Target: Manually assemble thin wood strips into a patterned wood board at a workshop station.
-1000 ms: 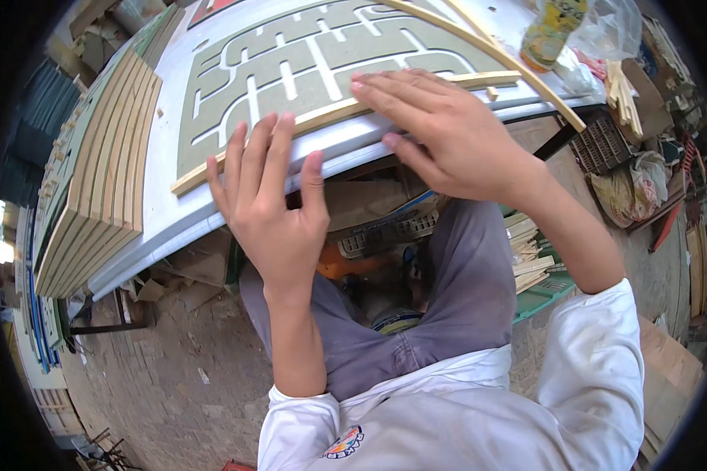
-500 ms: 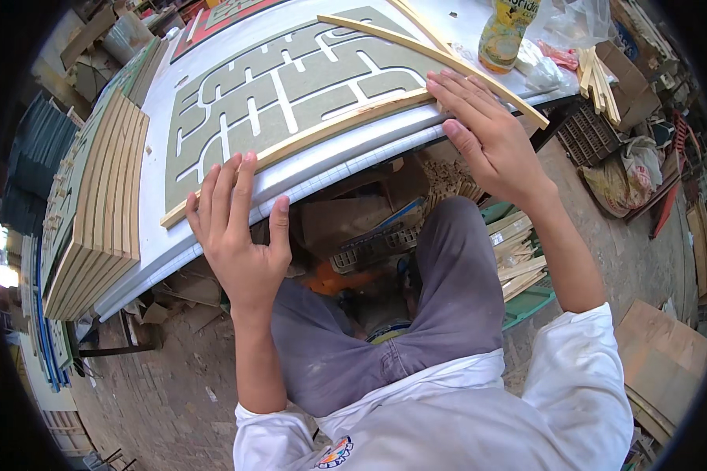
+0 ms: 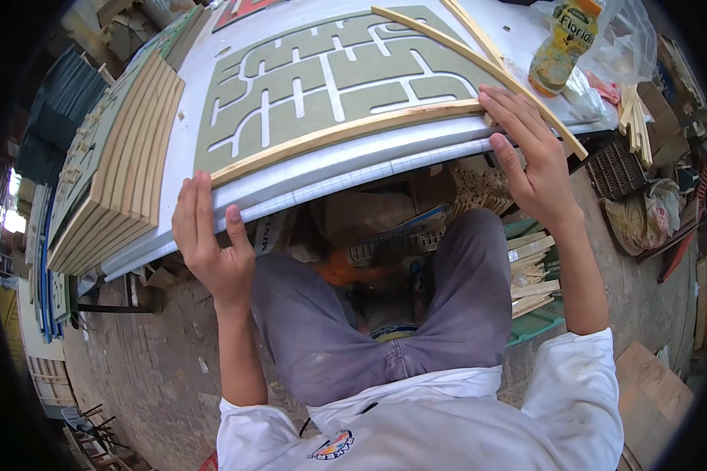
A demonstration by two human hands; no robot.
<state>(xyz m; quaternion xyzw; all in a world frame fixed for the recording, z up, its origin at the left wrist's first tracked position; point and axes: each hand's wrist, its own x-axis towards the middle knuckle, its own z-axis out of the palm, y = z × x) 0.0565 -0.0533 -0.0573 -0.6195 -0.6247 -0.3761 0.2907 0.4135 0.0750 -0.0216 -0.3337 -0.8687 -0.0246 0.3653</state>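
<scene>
A grey-green board with branching white slots lies on the white-topped table. A thin wooden strip runs along its near edge. My left hand is at the strip's left end, fingers stretched out and thumb apart. At the other end my right hand rests with extended fingers, its fingertips touching the strip's end. Neither hand closes round the wood. A second strip crosses the board's right corner at a slant, passing behind my right fingers. Beyond it lies another strip.
At the left stands a stack of wood-edged panels. A bottle of yellow-orange drink, clear plastic bags and a bundle of sticks are at the right. Below the table, a green crate holds wood pieces.
My left hand has slid outward to the strip's left end, its fingers no longer lying over the strip. My right hand stays at the right end. The whole view has shifted.
</scene>
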